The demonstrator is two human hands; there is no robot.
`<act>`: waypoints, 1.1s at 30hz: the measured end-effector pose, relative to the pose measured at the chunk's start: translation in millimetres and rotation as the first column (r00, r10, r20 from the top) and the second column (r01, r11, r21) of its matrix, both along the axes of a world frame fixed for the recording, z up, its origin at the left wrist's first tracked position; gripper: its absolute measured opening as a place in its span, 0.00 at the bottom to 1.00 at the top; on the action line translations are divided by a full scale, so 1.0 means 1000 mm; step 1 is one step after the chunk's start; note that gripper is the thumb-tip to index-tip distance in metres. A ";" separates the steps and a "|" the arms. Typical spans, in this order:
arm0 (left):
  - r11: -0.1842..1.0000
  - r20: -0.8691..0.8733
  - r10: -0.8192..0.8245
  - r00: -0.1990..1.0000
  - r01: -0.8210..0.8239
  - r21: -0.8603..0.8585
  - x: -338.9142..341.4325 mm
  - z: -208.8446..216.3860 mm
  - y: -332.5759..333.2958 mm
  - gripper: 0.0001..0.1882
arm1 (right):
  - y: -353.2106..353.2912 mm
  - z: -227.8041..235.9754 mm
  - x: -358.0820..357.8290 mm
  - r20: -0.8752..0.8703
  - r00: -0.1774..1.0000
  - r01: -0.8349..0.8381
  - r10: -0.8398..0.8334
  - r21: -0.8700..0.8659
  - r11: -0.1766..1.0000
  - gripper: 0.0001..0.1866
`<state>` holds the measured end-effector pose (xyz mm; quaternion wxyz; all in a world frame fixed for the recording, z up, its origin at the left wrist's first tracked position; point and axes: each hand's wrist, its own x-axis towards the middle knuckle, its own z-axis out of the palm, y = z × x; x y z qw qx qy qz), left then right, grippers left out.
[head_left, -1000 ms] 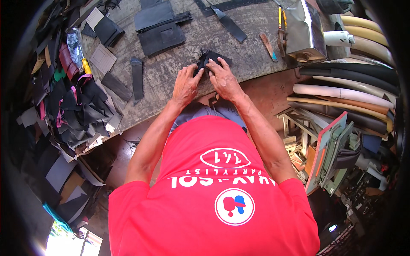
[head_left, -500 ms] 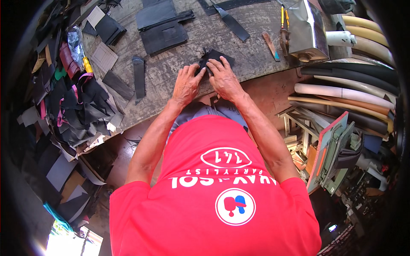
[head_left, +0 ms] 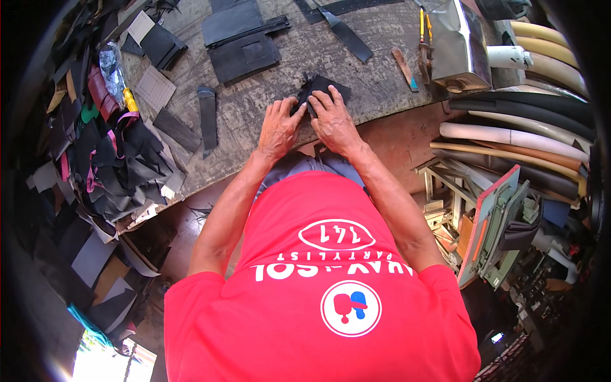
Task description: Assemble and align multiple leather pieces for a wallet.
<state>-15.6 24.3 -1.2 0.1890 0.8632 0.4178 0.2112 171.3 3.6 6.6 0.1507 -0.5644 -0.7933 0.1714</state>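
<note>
Both hands are at the near edge of the worktable [head_left: 254, 121], on a small black leather-like piece [head_left: 336, 86]. My left hand [head_left: 280, 129] pinches its left side, with thumb and fingers close together. Across the near part of the piece lie the bent fingers of my right hand [head_left: 333, 124], its thumb close to the left thumb. The hands partly cover the piece, so its near edge is hidden. Beyond them a stack of flat black pieces [head_left: 245, 58] rests on the table. A black strip [head_left: 207, 118] is to the left of my left hand.
Black scraps [head_left: 130, 149] pile up at the left. A wooden-handled tool [head_left: 402, 67], yellow-handled pliers [head_left: 424, 51] and a metal box [head_left: 455, 51] stand at the right. Rolls of material [head_left: 515, 135] are stacked beyond the table's right edge. Another black strip [head_left: 349, 39] lies farther back.
Both hands have shifted only slightly at the same spot, still on the black piece. The other things on the table stay in place.
</note>
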 end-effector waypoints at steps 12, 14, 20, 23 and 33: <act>0.998 0.016 -0.058 0.998 0.058 -0.018 -0.004 0.001 0.005 0.22 | -0.010 0.014 -0.018 0.174 0.981 0.083 -0.083 0.008 0.997 0.31; 0.997 0.000 -0.078 0.997 0.078 -0.013 -0.005 0.002 0.003 0.22 | -0.005 0.022 -0.014 0.097 0.992 0.082 -0.076 -0.056 0.995 0.31; 0.995 -0.030 -0.094 0.995 0.094 -0.016 -0.008 0.004 0.000 0.23 | -0.018 0.014 -0.010 -0.147 0.987 0.066 -0.068 -0.018 0.998 0.27; 0.992 -0.024 -0.120 0.992 0.121 0.028 -0.014 -0.002 -0.004 0.21 | -0.020 0.009 -0.011 -0.163 0.983 0.095 -0.087 0.044 0.994 0.24; 0.982 -0.052 -0.170 0.984 0.174 0.076 -0.027 -0.001 -0.018 0.22 | -0.018 0.001 -0.007 -0.289 0.948 0.145 -0.134 0.017 0.989 0.16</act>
